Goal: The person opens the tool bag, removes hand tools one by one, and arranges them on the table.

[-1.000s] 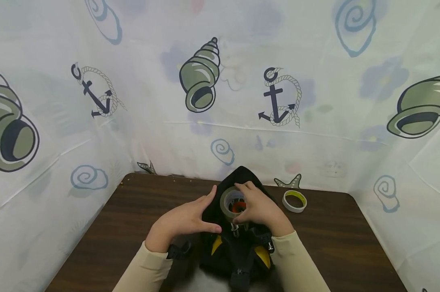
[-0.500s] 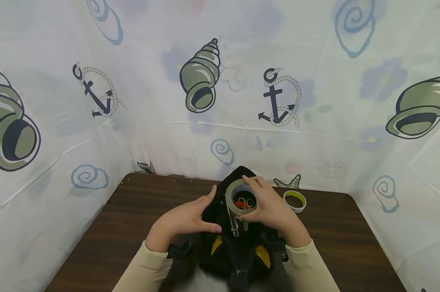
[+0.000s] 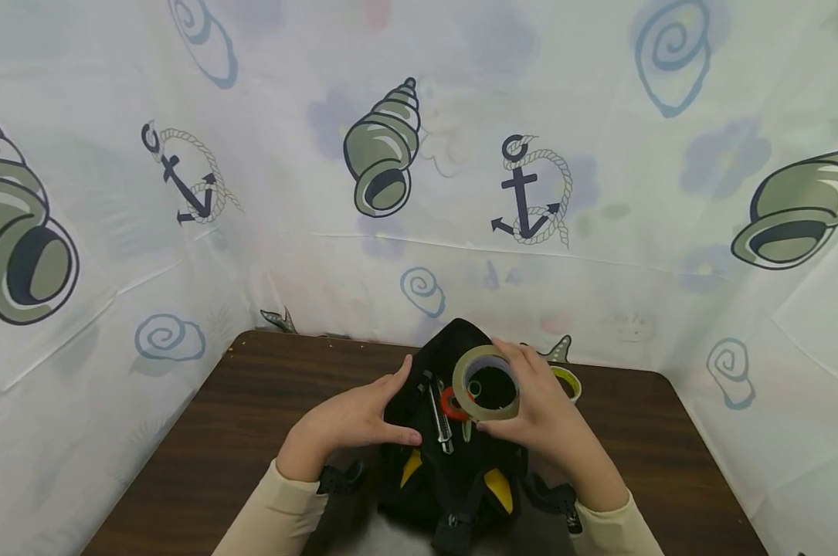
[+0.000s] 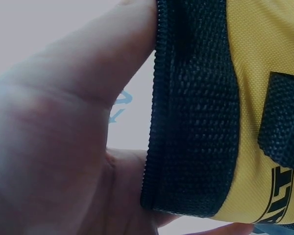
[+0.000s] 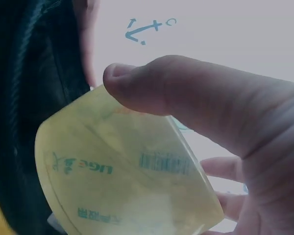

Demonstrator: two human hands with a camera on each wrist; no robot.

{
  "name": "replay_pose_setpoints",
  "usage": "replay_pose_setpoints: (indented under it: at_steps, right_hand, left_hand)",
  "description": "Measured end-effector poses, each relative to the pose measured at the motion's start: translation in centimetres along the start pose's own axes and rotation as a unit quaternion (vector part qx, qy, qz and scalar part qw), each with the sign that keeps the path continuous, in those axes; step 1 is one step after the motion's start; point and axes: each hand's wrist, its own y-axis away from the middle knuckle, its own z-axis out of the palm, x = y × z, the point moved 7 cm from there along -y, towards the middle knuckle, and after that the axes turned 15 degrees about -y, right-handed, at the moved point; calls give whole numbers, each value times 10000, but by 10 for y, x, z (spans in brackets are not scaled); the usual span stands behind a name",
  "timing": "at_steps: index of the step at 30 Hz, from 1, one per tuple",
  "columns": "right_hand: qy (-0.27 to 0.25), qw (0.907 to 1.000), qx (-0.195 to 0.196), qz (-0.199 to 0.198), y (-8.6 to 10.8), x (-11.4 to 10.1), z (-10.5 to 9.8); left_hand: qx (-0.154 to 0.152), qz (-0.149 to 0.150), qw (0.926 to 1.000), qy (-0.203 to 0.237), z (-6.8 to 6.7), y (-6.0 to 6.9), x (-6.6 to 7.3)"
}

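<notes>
The right hand (image 3: pixel 540 405) grips a wide roll of clear yellowish tape (image 3: pixel 463 386) over the right part of a black and yellow bag (image 3: pixel 453 336). In the right wrist view the thumb presses the printed side of the tape roll (image 5: pixel 117 166). At the bag's left side the left hand (image 3: pixel 352 413) holds its edge between thumb and fingers; the left wrist view shows the black zipped rim (image 4: pixel 196 112) beside that palm. On the bag lie a utility knife (image 3: pixel 441 421) and a red ring-shaped thing (image 3: pixel 452 403), partly hidden by the tape.
A smaller white and yellow tape roll (image 3: pixel 570 380) lies on the brown table (image 3: pixel 279 371), partly behind the right hand. Black straps (image 3: pixel 551 494) with buckles hang near both wrists. A patterned white cloth (image 3: pixel 460 193) stands around the table.
The right hand has moved right and a little down with the big tape roll, uncovering the utility knife and part of the red thing. The left hand has stayed where it was.
</notes>
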Motion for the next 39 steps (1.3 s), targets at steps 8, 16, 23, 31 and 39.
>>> replay_pose_setpoints:
  at_steps: [8,16,23,31,39]
  right_hand:
    - [-86,9997,122,210,14,12,-11]
    - [113,9978,552,340,25,19,-45]
    - [53,9912,852,1007,30,48,-72]
    - [171,9795,1206,1604,32,89,-95]
    - [81,9486,1612,2722,44,152,-110]
  left_hand:
    - [-64,47,9999,69,3,-2,0]
    - [-61,66,10000,40,4,-5,4]
    - [-104,28,9999,27,5,-5,3]
    - [-58,42,10000,26,2,-4,3]
    - [-92,53,9999,65,2,-3,3]
